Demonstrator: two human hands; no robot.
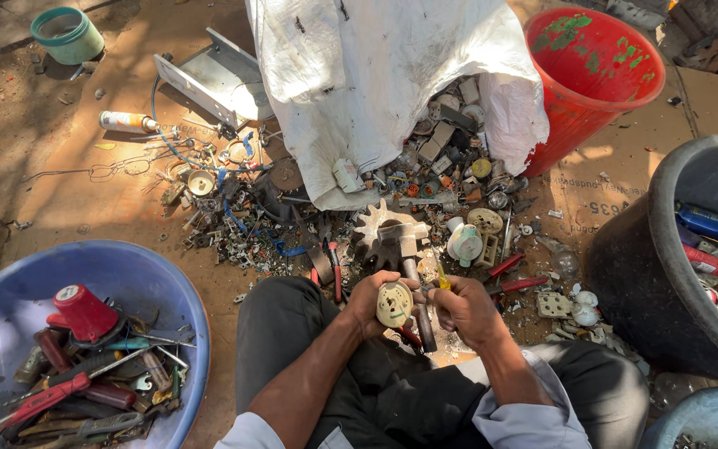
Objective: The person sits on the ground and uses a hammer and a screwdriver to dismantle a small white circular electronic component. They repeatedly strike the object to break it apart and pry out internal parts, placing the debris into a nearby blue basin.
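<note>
Left hand [369, 301] grips a round cream fitting [394, 304]; right hand [464, 309] clasps a yellow-handled screwdriver [442, 278] beside it.

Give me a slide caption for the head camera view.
Left hand holds a round cream part; right hand works a yellow-handled screwdriver.

One red bucket [600, 75], one blue basin [10, 291], one black tub [633, 266], one green cup [66, 35], one white sack [376, 75], one hammer [409, 258], one gear [376, 229], two hands.
</note>
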